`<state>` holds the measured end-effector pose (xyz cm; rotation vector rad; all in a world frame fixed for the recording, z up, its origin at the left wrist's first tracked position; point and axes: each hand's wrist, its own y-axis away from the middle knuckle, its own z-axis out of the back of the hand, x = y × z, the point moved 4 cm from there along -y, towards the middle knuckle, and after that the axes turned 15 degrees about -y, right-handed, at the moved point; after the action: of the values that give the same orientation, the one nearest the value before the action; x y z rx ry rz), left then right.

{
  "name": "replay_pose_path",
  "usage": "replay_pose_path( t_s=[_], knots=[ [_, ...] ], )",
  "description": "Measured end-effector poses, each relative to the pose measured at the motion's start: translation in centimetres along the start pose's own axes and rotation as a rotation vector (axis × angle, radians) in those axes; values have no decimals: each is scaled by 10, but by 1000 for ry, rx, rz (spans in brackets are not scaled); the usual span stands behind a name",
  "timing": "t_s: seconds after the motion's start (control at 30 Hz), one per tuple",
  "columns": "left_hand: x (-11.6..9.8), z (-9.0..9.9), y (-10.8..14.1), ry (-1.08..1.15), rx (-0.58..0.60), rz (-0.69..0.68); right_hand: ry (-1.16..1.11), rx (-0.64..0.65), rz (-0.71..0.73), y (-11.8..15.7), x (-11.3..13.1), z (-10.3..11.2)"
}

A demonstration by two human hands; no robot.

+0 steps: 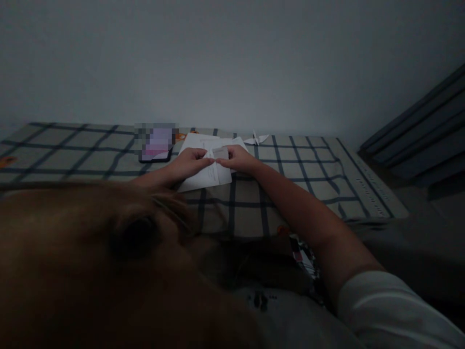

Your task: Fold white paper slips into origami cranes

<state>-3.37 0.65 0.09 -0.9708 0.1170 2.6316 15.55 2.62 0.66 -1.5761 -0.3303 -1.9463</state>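
A small folded piece of white paper is pinched between both hands above the checked table cover. My left hand grips its left side, thumb and fingers closed. On the right side, my right hand has its thumb and fingers closed on the same paper. Beneath the hands lie white paper sheets, partly covered by them. A folded white paper figure with pointed wings sits just beyond my right hand. The exact fold under my fingertips is too dim to make out.
A phone with a lit, partly pixelated screen stands left of the sheets. The checked cloth reaches back to a plain wall. Close to the camera, a large blurred brown shape blocks the lower left. Dark ridged panels stand at right.
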Motion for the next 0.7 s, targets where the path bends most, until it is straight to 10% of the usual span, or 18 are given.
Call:
replay_pose_path(
  t_s=[0.7],
  knots=[
    [0,-2,2,91,17,-1,27,37,31,0,-2,2]
  ],
)
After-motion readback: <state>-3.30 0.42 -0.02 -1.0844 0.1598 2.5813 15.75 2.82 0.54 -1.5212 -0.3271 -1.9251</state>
